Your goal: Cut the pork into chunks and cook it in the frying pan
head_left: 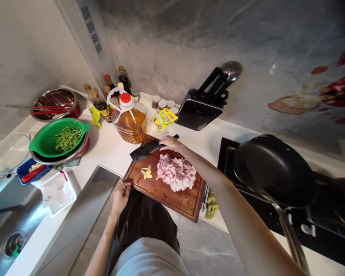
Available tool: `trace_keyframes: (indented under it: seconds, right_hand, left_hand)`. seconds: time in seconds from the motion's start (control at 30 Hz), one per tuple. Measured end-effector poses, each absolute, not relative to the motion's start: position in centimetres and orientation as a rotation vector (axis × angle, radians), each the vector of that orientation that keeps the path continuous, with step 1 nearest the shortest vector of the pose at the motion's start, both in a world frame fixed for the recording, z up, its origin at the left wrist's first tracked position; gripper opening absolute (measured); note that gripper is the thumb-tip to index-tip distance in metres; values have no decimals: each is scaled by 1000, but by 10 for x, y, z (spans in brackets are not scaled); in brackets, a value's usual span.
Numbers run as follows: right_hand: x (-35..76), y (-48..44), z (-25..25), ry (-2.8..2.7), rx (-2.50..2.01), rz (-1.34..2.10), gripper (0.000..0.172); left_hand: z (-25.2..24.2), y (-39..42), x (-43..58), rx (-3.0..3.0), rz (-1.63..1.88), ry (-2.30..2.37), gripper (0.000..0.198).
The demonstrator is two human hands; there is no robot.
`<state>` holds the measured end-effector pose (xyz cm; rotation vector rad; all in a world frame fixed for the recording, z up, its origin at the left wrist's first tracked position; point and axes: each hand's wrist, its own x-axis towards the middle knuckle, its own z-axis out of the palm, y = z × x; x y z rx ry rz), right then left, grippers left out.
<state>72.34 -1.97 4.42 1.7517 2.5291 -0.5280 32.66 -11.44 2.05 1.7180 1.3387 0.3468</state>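
"Where does the cleaver [143, 150] sit?"
"Across the far corner of the wooden board [166, 199], behind chopped meat [176, 172], in the right hand's closed grip."
"And the left hand [121, 197]?"
"Gripping the board's left corner, apparently to keep it steady."

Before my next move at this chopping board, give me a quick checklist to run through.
1. Cleaver held: ok, in the right hand.
2. Left hand clear of the cleaver: ok, at the near left corner of the board.
3. Cleaver wholly over the board: not ok, its end appears to jut past the left edge.
4. Meat apart from the yellow pieces: ok, a gap separates them.
5. Burner under the wok off: cannot tell, hidden.
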Motion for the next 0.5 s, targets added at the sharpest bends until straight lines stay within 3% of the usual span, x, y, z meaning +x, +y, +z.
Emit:
trace_keyframes:
  seconds: [0.2, 0.37, 0.5]
  right_hand:
    - [704, -15, 31, 2494, 1706, -588, 30]
    - [672, -59, 47, 2087, 2517, -462, 33]
    - [659, -162, 56, 1661, 2894, -263, 42]
  left_hand:
    - [25, -125, 323, 1710, 388, 1391, 27]
    - [29, -115, 327, 1866, 383, 1382, 27]
    - [21, -99, 314, 1893, 242, 1567, 29]
